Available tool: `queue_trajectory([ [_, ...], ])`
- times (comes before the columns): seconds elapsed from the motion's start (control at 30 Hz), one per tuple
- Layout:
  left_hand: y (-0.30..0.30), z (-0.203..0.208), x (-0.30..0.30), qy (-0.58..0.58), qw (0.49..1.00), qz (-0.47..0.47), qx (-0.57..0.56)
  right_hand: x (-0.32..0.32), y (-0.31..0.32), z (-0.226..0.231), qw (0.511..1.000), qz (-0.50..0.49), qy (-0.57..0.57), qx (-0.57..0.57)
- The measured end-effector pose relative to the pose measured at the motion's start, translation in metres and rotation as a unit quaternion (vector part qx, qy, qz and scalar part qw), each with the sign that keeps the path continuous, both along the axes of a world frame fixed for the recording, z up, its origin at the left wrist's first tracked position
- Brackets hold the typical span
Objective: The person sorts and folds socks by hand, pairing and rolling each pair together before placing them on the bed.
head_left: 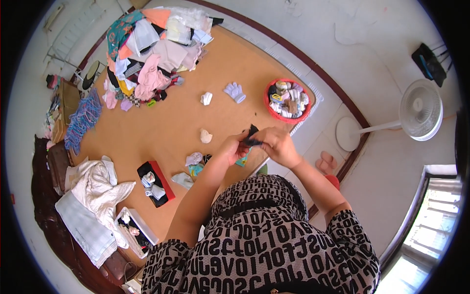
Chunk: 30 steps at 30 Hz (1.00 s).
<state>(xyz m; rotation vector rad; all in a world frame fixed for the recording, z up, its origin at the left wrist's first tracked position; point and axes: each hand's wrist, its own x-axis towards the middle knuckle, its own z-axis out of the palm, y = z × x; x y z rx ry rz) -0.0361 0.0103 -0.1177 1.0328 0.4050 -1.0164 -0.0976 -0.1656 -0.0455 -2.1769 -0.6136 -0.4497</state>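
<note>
Working the small dark cloth (252, 141) near the centre of the frame, with the left hand (233, 149) and right hand (277, 145) both pinching it between their fingers, seems to call for light, even tension so it doesn't bunch.

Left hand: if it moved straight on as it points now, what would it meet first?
The dark cloth, which the left hand already touches; beyond it, probably the right hand, though depth is unclear.
</note>
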Motion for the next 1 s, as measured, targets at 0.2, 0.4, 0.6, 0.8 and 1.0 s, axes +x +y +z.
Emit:
queue_trajectory([
  [0.2,-0.001,-0.008,-0.012,-0.006,0.995,-0.067,0.074,0.006,-0.007,-0.022,0.967,-0.142,0.161,0.14],
  [0.4,0.002,0.007,-0.013,0.023,0.996,-0.069,-0.048,0.005,-0.009,-0.004,0.987,-0.045,0.085,0.13],
  [0.6,-0.01,0.031,-0.008,0.029,0.991,0.056,-0.116,-0.018,-0.004,0.009,0.989,0.137,-0.017,-0.046],
  [0.8,-0.008,0.015,-0.006,-0.075,0.983,0.121,-0.119,-0.023,-0.008,0.005,0.988,0.143,0.007,-0.054],
  [1.0,-0.024,0.026,-0.015,-0.253,0.96,0.122,-0.017,-0.015,0.01,0.007,0.977,-0.146,0.116,0.098],
])
